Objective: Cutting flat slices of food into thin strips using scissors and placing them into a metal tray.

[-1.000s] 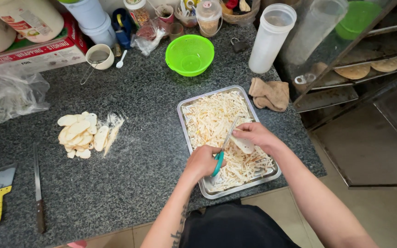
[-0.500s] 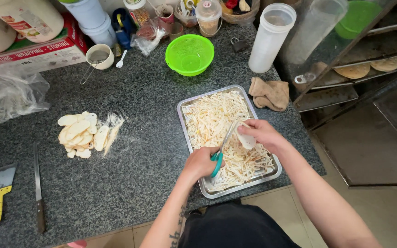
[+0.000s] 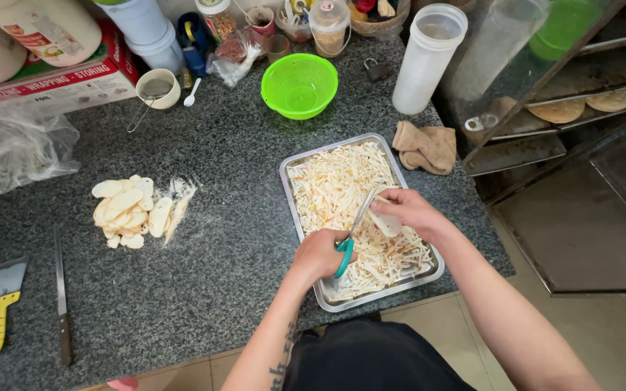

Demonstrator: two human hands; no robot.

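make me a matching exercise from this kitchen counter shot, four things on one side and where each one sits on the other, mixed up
Things:
1. scissors
2. green colander
3. brown cloth
4. pale slices

Places:
a. heaped on the counter left of the metal tray
b. in the left hand, over the tray of shreds
c. crumpled just right of the tray's far corner
d. on the counter beyond the tray

Pairs: 1-b, 2-d, 3-c, 4-a
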